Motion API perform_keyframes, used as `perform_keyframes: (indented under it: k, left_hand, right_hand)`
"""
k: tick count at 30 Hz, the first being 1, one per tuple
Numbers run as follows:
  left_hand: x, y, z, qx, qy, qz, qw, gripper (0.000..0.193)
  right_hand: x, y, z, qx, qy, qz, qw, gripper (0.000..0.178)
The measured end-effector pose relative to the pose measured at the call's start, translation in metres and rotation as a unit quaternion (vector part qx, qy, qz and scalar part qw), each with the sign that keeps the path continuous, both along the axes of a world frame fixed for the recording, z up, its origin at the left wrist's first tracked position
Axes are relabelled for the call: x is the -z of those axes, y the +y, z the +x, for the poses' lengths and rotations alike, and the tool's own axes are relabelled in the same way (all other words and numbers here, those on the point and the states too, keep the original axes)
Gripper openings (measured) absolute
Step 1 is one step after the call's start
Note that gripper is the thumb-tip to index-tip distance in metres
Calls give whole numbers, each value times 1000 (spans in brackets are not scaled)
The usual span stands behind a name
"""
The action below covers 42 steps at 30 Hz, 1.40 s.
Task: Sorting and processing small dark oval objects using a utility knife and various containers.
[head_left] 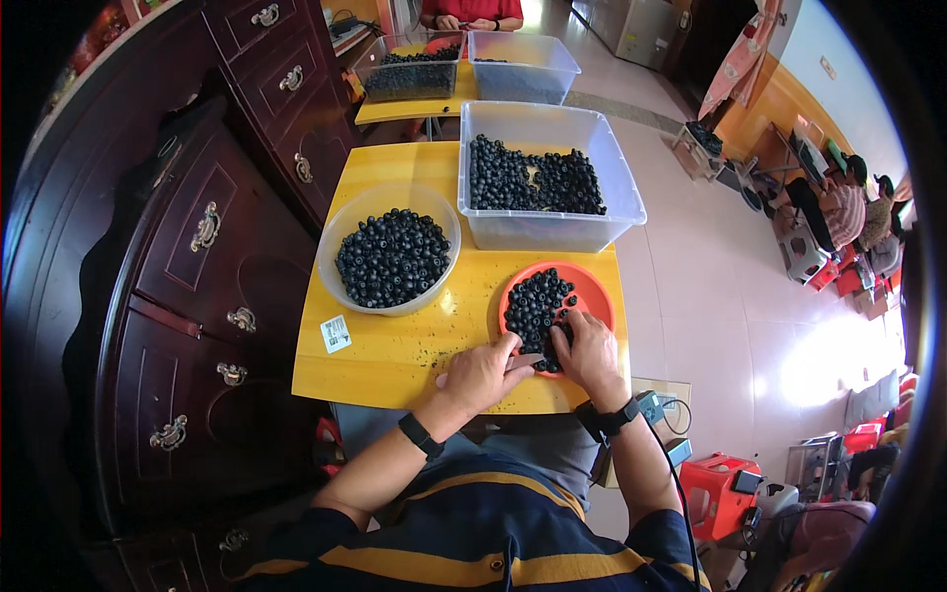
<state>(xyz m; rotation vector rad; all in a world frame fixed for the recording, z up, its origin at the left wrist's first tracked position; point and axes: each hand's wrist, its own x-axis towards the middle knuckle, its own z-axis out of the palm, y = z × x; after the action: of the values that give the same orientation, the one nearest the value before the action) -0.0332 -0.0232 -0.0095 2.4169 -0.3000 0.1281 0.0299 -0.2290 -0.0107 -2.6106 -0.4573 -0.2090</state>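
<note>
My left hand (475,376) is closed round a small knife (524,361), whose blade points right over the near rim of an orange-red plate (598,296). A pinkish handle end shows behind the palm. Dark blueberries (534,308) are heaped on the plate's left and middle. My right hand (590,353) rests over the plate's near right side, its fingers curled down at the berries. Whatever lies between those fingertips is hidden. To the left stands a round translucent bowl (328,259) full of blueberries. Behind the plate is a large clear plastic bin (552,234) holding more blueberries.
The yellow table (395,370) carries a white label (335,333) and small dark scraps. Dark wooden drawers (187,286) stand close on the left. Beyond is another table with two bins (528,74) and a person in red (472,12). A red stool (715,483) is at right.
</note>
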Motion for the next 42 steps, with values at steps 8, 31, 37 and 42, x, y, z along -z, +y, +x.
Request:
perform_keyframes:
  k: [8,31,37,42]
  left_hand:
    - [0,1,-1,0,21,-6,1000,37]
    - [-3,2,-2,12,27,-5,1000,38]
    - [-2,-3,-4,0,6,-4,1000,38]
    - [2,-11,-6,-13,-23,5,1000,37]
  right_hand:
    - [-4,-2,-10,-8,-52,45,998,22]
    - [-5,0,10,23,35,-15,999,27]
    - [-17,3,10,48,40,127,990,26]
    - [-28,5,8,50,81,244,965,29]
